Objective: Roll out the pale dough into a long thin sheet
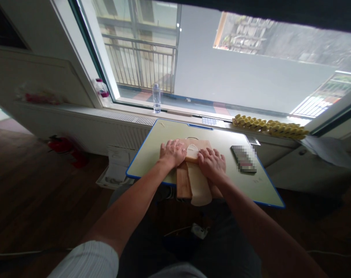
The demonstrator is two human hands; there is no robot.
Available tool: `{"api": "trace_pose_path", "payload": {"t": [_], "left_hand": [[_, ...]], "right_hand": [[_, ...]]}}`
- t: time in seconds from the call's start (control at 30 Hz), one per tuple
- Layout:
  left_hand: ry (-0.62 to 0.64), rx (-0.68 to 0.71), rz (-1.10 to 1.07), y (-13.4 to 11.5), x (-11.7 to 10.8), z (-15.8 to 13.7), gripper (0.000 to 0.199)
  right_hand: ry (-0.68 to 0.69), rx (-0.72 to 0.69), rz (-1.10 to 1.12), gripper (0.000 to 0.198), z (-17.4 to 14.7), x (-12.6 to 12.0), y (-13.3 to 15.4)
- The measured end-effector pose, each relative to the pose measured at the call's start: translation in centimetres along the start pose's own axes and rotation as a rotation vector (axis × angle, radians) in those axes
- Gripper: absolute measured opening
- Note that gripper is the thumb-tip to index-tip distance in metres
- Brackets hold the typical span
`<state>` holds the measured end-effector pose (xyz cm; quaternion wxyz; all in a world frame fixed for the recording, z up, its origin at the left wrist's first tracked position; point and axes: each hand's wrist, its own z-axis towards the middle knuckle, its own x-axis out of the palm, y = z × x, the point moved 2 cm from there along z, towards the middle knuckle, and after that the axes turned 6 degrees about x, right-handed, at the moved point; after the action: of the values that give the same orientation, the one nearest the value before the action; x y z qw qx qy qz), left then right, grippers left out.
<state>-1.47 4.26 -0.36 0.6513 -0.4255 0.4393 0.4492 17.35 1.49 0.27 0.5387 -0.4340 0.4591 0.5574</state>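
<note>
A wooden rolling pin lies crosswise over a long, flat strip of pale dough. My left hand covers the pin's left end, and my right hand is over its right end; both have their fingers bent forward over it. Only the pin's middle shows between them. Beyond the pin, the far part of the dough ends in a rounded edge. Under the dough is a wooden cutting board with a metal handle at its far side. The dough's near end hangs over the board's front edge.
The board rests on a small light-green table with blue edging. A phone, partly blurred, lies to the right. On the windowsill stand a water bottle and a yellow egg tray stack. A red fire extinguisher is at floor left.
</note>
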Motion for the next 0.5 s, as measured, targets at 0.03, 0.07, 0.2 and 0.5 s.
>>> {"api": "trace_pose_path", "payload": {"t": [0.03,0.07,0.2,0.5], "left_hand": [[0.010,-0.004,-0.002,0.0,0.1,0.4,0.050],[0.023,-0.009,-0.006,0.1,0.1,0.8,0.051],[0.085,-0.027,-0.023,0.3,0.1,2.3,0.053],[0.156,-0.022,-0.046,0.8,0.5,4.8,0.054]], "right_hand": [[0.009,0.001,-0.002,0.052,0.4,0.0,-0.1],[0.019,0.005,-0.001,0.052,0.9,0.0,-0.1],[0.078,0.022,0.034,0.053,2.8,0.2,-0.3],[0.151,0.032,0.119,0.054,5.1,0.5,-0.8]]}}
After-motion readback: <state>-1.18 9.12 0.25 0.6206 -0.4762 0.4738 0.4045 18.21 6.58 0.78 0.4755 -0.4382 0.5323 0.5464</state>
